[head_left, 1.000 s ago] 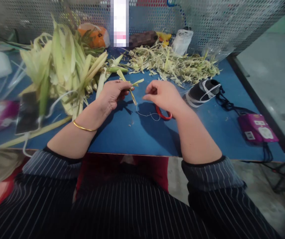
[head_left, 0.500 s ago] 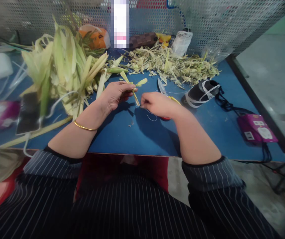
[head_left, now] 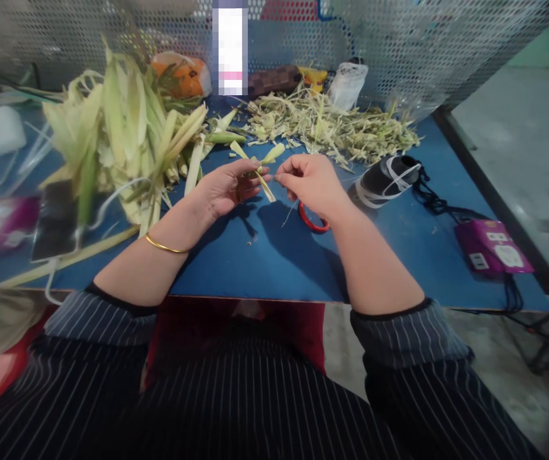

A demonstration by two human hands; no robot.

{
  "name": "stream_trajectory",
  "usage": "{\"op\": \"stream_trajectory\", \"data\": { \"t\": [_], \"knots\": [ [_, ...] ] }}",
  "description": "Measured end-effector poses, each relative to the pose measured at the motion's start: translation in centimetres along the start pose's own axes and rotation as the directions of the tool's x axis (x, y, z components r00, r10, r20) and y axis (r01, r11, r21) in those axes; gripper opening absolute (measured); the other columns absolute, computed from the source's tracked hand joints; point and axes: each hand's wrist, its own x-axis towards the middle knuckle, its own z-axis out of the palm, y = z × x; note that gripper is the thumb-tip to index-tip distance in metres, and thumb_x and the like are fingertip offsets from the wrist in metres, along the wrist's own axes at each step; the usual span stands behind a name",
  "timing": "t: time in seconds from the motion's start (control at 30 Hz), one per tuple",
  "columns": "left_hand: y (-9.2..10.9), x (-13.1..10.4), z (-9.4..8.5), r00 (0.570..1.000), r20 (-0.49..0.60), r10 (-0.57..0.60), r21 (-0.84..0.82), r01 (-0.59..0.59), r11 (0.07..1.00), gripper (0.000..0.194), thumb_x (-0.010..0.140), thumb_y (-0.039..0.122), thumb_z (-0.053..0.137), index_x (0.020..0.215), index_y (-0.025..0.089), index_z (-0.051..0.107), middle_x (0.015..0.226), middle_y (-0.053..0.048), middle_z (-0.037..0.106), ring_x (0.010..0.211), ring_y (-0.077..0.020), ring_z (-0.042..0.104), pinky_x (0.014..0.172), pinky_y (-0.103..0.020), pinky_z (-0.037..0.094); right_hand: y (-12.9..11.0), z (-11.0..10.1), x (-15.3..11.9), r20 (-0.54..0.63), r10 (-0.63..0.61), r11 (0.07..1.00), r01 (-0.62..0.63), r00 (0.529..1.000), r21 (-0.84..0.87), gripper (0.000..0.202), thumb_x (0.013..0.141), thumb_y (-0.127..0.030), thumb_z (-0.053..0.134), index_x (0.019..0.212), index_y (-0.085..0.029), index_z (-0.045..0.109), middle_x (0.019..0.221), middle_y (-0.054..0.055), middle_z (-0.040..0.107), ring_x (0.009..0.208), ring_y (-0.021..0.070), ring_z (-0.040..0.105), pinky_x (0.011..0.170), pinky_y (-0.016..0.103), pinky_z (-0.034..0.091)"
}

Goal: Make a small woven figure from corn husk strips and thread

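In the head view, my left hand (head_left: 229, 188) is closed on a small corn husk piece (head_left: 275, 152), pinched between thumb and forefinger. Pale strips of it stick out up, left and down from the fingertips. Just to its right, my right hand (head_left: 313, 182) pinches a thin white thread (head_left: 289, 214), whose loose end hangs below the fingers. The fingertips of both hands are close together but apart. Under my right hand lie scissors with a red handle (head_left: 313, 223); the hand hides their blades. Right of that hand lies a black cone wound with white thread (head_left: 383, 182).
A heap of corn husks (head_left: 125, 128) fills the left of the blue table (head_left: 236, 268). Shredded husk (head_left: 322, 124) lies along the back. A phone (head_left: 56, 220) with a white cable is at left, a purple power socket (head_left: 494, 246) at right. Perforated metal panels (head_left: 399, 57) stand behind.
My right hand has moved up from the lower strip to near my left fingertips, drawing the thread along. The scissors' red handle now shows more. My left hand stays nearly in place, its lower fingers slightly straighter.
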Motion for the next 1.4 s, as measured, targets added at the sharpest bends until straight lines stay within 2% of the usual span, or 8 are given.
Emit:
{"op": "stream_trajectory", "data": {
  "t": [0.23,0.33,0.43,0.57,0.9,1.13,1.23,1.4],
  "knots": [
    [0.0,0.0,0.2,0.999,-0.038,0.025,0.039,-0.024,0.999,0.02,0.07,0.024,0.08,0.087,0.018,0.072,0.078,-0.004,0.076,0.069,-0.0137,0.07,0.063,-0.023,0.056,-0.3,-0.3,0.0,0.113,0.035,0.993,-0.047,0.993,0.105,0.01,0.083,-0.017,0.069,0.073,-0.018,0.065,0.06,-0.001,0.06,0.049,0.0082,0.048,0.051,0.026,0.039],
    [0.0,-0.1,0.3,0.999,-0.028,0.034,0.041,-0.033,0.999,0.018,0.069,0.023,0.079,0.083,0.017,0.07,0.079,-0.004,0.075,0.071,-0.0134,0.07,0.063,-0.022,0.055,0.2,-0.3,0.2,0.045,-0.056,0.998,0.054,0.997,0.044,0.008,0.082,-0.015,0.069,0.079,-0.019,0.064,0.068,0.0,0.063,0.056,0.0106,0.053,0.056,0.027,0.043],
    [-0.1,-0.3,0.6,1.0,-0.014,-0.005,0.051,0.006,0.999,0.016,0.07,0.022,0.078,0.081,0.017,0.068,0.081,-0.005,0.075,0.076,-0.0151,0.072,0.064,-0.023,0.055,0.7,0.0,0.3,-0.054,-0.203,0.974,0.196,0.978,-0.11,0.011,0.08,-0.014,0.07,0.085,-0.022,0.063,0.073,0.0,0.061,0.07,0.0156,0.059,0.064,0.03,0.047],
    [-0.3,-0.5,0.9,1.0,-0.008,-0.027,0.057,0.027,0.998,0.015,0.073,0.022,0.076,0.084,0.016,0.068,0.083,-0.005,0.074,0.082,-0.0167,0.073,0.068,-0.024,0.056,0.8,0.1,0.2,-0.052,-0.3,0.926,0.277,0.953,-0.255,0.015,0.081,-0.013,0.067,0.093,-0.022,0.064,0.077,0.0,0.061,0.079,0.0183,0.06,0.072,0.034,0.05],
    [-0.5,-0.1,0.8,0.997,-0.001,0.075,0.049,-0.074,0.996,0.011,0.07,0.017,0.078,0.071,0.015,0.067,0.072,-0.002,0.071,0.063,-0.0075,0.062,0.065,-0.02,0.053,1.8,-0.2,0.6,0.062,-0.252,0.955,0.258,0.966,-0.146,0.025,0.082,-0.015,0.069,0.103,-0.024,0.06,0.081,-0.001,0.067,0.079,0.0179,0.064,0.075,0.035,0.051],
    [-0.3,-0.2,0.6,0.988,-0.052,0.145,0.167,-0.135,0.977,0.023,0.065,0.025,0.084,0.073,0.018,0.064,0.073,-0.001,0.072,0.067,-0.0105,0.067,0.071,-0.024,0.056,0.5,-1.8,0.4,0.157,-0.139,0.927,0.185,0.978,-0.326,0.006,0.079,-0.018,0.07,0.076,-0.019,0.065,0.069,0.0,0.063,0.07,0.017,0.059,0.071,0.035,0.044],
    [-0.5,-0.1,0.6,0.988,-0.037,0.149,0.18,-0.14,0.974,0.022,0.066,0.026,0.083,0.073,0.017,0.063,0.073,-0.002,0.072,0.066,-0.0101,0.066,0.07,-0.023,0.056,0.1,-1.7,0.2,0.121,-0.151,0.913,0.185,0.981,-0.363,0.01,0.083,-0.02,0.066,0.074,-0.018,0.067,0.068,0.001,0.063,0.071,0.0169,0.057,0.072,0.035,0.041],
    [-0.7,0.0,0.7,0.99,-0.013,0.143,0.19,-0.138,0.972,0.019,0.067,0.024,0.082,0.07,0.017,0.064,0.074,-0.004,0.073,0.063,-0.0094,0.064,0.064,-0.022,0.053,0.0,-0.9,-0.1,0.008,-0.308,0.879,0.288,0.951,-0.379,0.011,0.089,-0.024,0.062,0.081,-0.021,0.069,0.085,0.005,0.067,0.082,0.0206,0.059,0.078,0.038,0.044]
  ]
}}
